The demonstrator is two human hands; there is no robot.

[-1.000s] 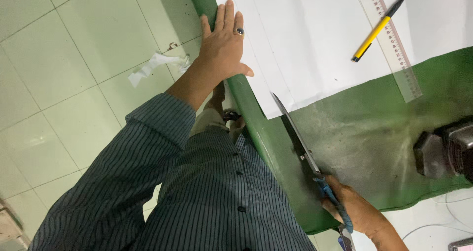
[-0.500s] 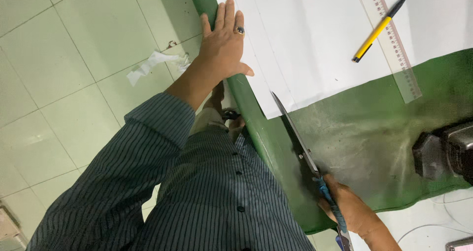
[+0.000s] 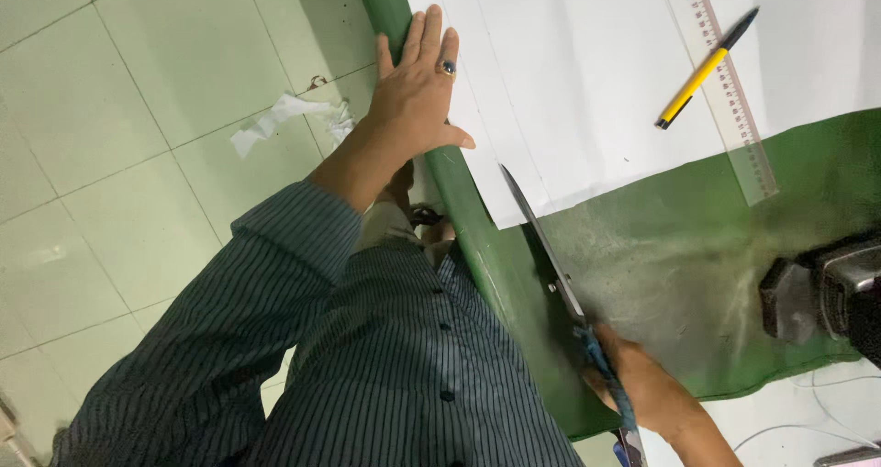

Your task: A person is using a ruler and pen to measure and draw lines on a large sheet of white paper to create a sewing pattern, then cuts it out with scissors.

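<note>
Left hand (image 3: 418,91) lies flat, fingers spread, pressing white paper (image 3: 587,72) at the table edge; ring on one finger; thumb points twd the scissors. Right hand (image 3: 642,389) is closed round the blue handles of scissors (image 3: 551,265); blades look nearly together, tips at the paper's near edge, just right of the left thumb, w/ the long blade lying over green cloth (image 3: 661,265) btwn the hands. Pen (image 3: 707,68), yellow w/ black tip, rests on a clear ruler (image 3: 725,91) well right of the left hand, both on the paper. Dark machine (image 3: 826,293) sits right of the right hand; paper scrap (image 3: 284,123) on the tiled floor left of the left forearm.
</note>
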